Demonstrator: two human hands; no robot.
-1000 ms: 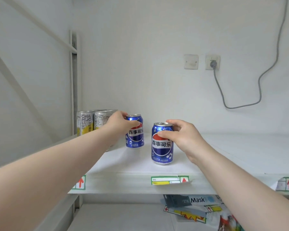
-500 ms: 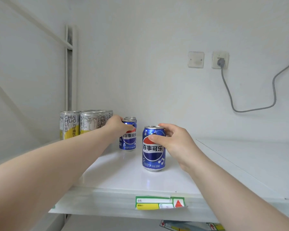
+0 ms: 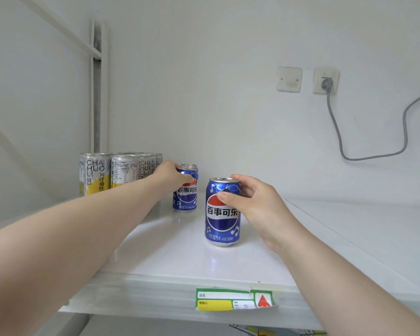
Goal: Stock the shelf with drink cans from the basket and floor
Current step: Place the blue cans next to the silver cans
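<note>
Both bare forearms are being held out forward from the lower corners of the view. The left arm is being kept stretched on a diagonal from the lower left, and the left hand point(image 3: 171, 174) is being held palm down, its fingers curled over the top rim of the far blue can point(image 3: 186, 197). The right arm is being held in from the lower right. The right hand point(image 3: 257, 202) is being kept wrapped round the upper part of the near blue can point(image 3: 222, 214), thumb across its front, fingers behind its rim.

Shelf point(image 3: 349, 238) open rightward; silver cans point(image 3: 107, 173) block left rear corner.
</note>
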